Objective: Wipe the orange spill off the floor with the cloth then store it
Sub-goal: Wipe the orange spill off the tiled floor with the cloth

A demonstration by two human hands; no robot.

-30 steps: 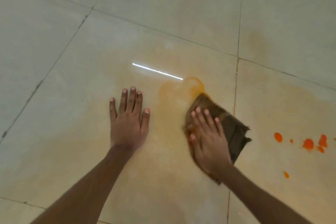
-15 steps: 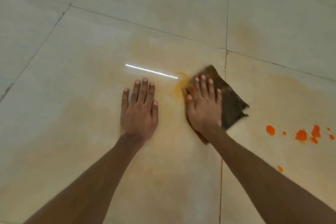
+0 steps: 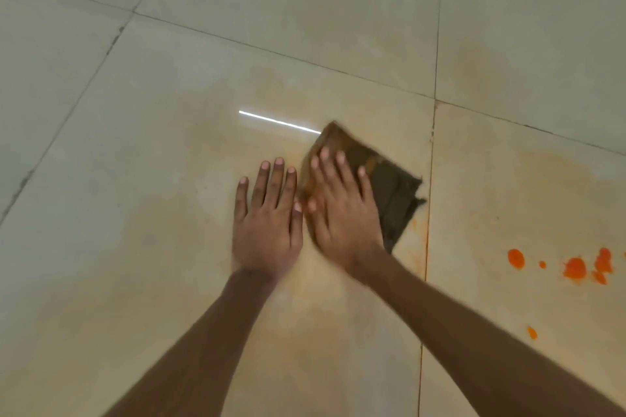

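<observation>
A dark brown folded cloth (image 3: 389,186) lies flat on the pale tiled floor (image 3: 135,179), stained orange at its near-left edge. My right hand (image 3: 342,210) presses flat on the cloth's left half with straight fingers. My left hand (image 3: 269,217) rests flat on the floor just left of it, thumb nearly touching the right hand. Bright orange spill drops (image 3: 574,267) sit on the tile to the right, with one more orange drop (image 3: 532,332) nearer me. A faint orange smear film covers the tile around my hands.
Grout lines (image 3: 430,179) run just right of the cloth and across the far floor. A thin orange streak lies along the grout below the cloth. A white light reflection (image 3: 279,122) shows on the tile beyond my left hand.
My right hand slid the cloth forward and then left, over the orange puddle that is no longer visible. The right hand now sits almost against the left hand.
</observation>
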